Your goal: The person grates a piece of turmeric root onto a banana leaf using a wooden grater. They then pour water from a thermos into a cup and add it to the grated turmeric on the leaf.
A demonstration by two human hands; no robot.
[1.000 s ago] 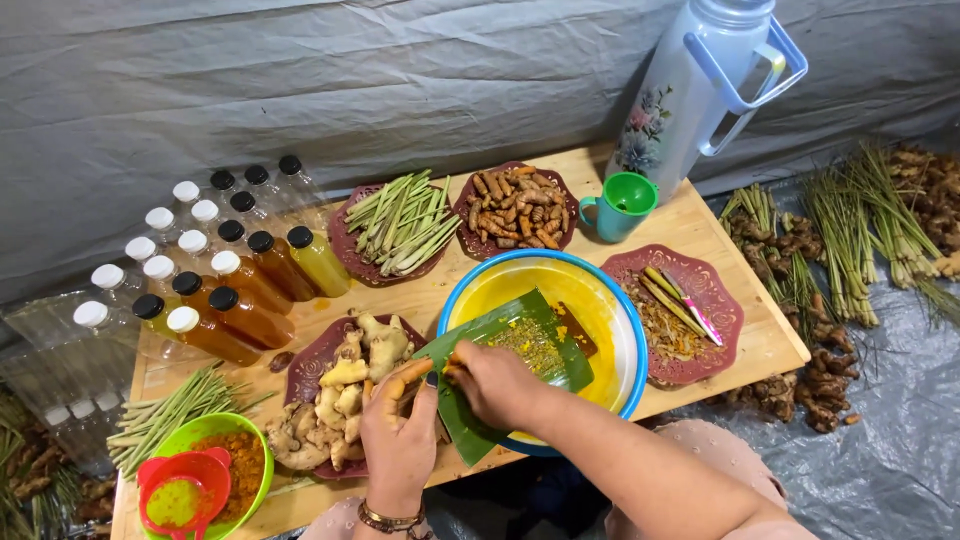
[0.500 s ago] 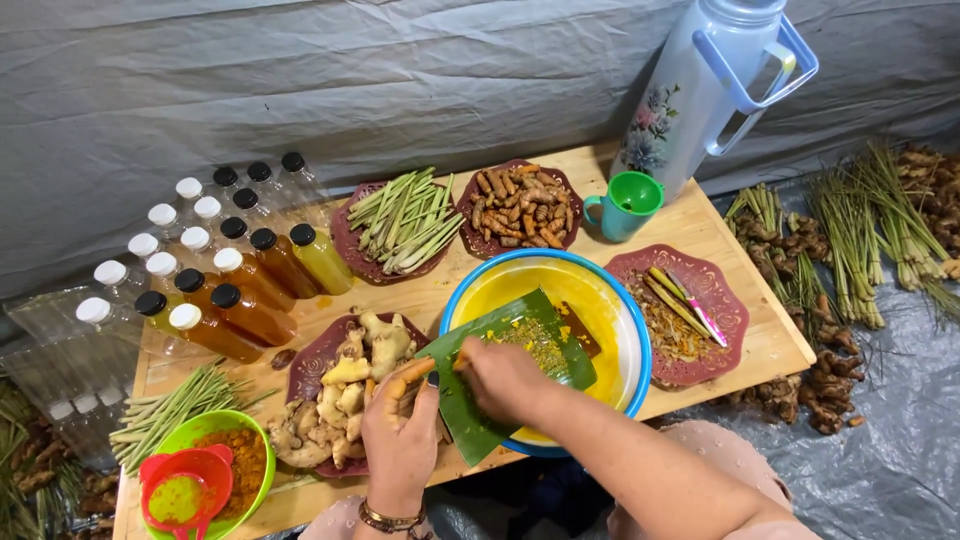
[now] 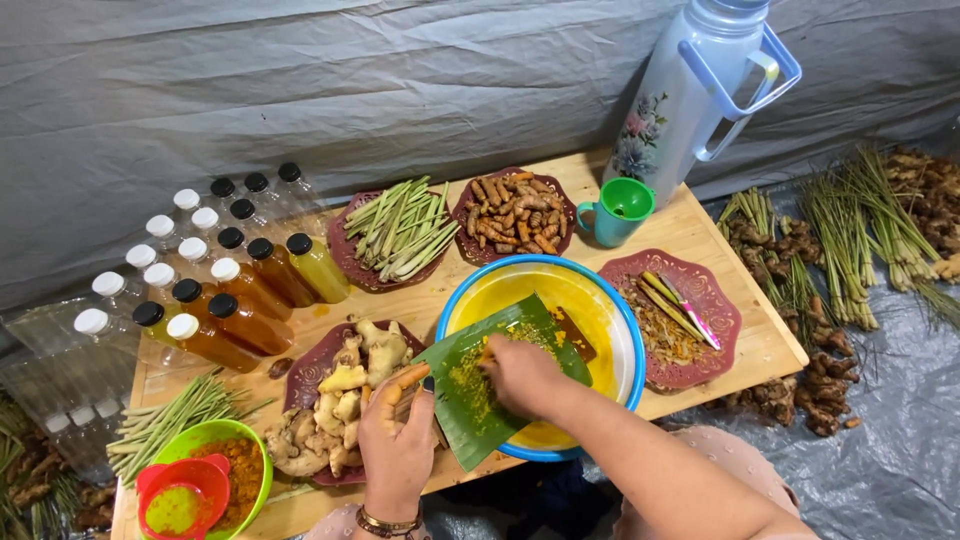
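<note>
My left hand (image 3: 398, 435) holds the near edge of a green banana leaf (image 3: 470, 395) that lies tilted over the rim of a yellow basin with a blue rim (image 3: 612, 300). Its fingers are stained yellow. My right hand (image 3: 520, 372) presses down on the leaf and rubs at a patch of yellow grated pulp on it. The fingertips of that hand are hidden against the leaf. Beside the left hand sits a dark red plate of ginger roots (image 3: 345, 385).
On the wooden table (image 3: 700, 225) stand several bottles of amber liquid (image 3: 245, 300), plates of lemongrass stalks (image 3: 395, 230) and turmeric roots (image 3: 515, 212), a teal mug with a green funnel (image 3: 618, 208), a tall flask (image 3: 690, 95), a green bowl with a red strainer (image 3: 195, 485).
My right hand has slid a little down and left along the leaf, dragging the yellow pulp. The left hand keeps its hold on the leaf edge.
</note>
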